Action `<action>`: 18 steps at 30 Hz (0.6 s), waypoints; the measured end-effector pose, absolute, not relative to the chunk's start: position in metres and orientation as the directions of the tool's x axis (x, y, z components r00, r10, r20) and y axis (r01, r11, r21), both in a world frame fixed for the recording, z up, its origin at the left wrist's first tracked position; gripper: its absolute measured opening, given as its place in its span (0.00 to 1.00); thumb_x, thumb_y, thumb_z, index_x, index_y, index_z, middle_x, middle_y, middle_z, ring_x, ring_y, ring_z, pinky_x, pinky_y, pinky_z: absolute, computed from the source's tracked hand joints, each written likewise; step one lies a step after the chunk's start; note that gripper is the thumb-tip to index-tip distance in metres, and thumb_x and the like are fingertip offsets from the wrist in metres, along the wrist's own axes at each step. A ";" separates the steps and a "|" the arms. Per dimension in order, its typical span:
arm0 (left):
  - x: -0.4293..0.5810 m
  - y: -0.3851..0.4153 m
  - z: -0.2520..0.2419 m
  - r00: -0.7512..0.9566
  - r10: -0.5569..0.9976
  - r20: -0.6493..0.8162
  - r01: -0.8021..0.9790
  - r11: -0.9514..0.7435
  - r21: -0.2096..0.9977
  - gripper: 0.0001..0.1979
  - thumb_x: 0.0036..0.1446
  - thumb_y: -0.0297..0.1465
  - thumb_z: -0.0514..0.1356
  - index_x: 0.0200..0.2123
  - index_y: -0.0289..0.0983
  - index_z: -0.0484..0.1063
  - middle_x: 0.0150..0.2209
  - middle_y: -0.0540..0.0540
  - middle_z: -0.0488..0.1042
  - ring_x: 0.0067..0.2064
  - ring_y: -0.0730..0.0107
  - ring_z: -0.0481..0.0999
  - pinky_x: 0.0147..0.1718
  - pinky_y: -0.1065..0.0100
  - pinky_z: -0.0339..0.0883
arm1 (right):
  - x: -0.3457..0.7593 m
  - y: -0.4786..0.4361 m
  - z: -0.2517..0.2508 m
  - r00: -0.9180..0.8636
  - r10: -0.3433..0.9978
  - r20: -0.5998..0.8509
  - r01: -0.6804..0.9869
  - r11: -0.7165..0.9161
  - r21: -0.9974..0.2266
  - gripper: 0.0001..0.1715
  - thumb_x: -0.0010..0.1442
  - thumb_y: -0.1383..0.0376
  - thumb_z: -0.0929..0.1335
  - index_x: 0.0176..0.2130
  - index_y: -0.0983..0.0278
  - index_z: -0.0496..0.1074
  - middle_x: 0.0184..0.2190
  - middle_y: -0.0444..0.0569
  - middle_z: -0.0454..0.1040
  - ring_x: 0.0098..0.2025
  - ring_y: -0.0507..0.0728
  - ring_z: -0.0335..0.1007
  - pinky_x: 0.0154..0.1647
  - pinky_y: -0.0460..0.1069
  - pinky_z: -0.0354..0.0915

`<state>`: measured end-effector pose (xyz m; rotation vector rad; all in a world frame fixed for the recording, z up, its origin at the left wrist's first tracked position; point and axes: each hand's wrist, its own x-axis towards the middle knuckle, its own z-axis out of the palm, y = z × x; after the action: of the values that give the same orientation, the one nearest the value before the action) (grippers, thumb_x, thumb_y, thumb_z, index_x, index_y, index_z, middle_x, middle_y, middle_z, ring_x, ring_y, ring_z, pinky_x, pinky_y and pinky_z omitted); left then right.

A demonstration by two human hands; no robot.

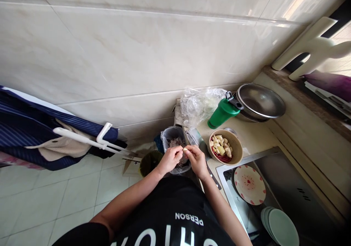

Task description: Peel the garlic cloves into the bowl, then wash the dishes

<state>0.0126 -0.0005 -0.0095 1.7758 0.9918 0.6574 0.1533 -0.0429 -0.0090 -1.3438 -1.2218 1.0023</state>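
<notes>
Over a lined trash bin (175,132), my two hands meet with their fingertips together. A small pale garlic clove (185,149) shows between them. My right hand (196,159) pinches it with thumb and forefinger. My left hand (170,158) is closed too, its fingertips pressed against the clove from the other side. Below them, the bin holds a heap of peelings and scraps. To the right on the counter stands a tan basket (236,147) with peeled garlic cloves (218,142), a piece of ginger (227,151) and red chillies (224,159).
A green shaker bottle (222,111) stands beside crumpled clear plastic bags (196,105) and a metal bowl (260,99). A knife (214,176) lies by the counter's edge. The sink (230,198) holds a patterned plate (249,196) and stacked plates (283,227). A white rack (82,139) stands left.
</notes>
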 end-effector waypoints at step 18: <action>0.022 -0.004 -0.011 0.515 0.786 -0.341 0.061 0.363 0.930 0.18 0.57 0.45 0.51 0.31 0.35 0.63 0.19 0.56 0.58 0.17 0.82 0.53 0.14 0.79 0.43 | 0.156 -0.039 -0.025 0.180 0.952 -0.249 -0.507 -0.127 -0.853 0.14 0.51 0.55 0.70 0.33 0.62 0.67 0.26 0.43 0.66 0.25 0.48 0.57 0.21 0.42 0.52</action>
<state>0.0220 -0.0040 -0.0110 1.1164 0.9338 0.5662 0.1556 -0.0394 -0.0250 -1.0607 -0.5561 1.3660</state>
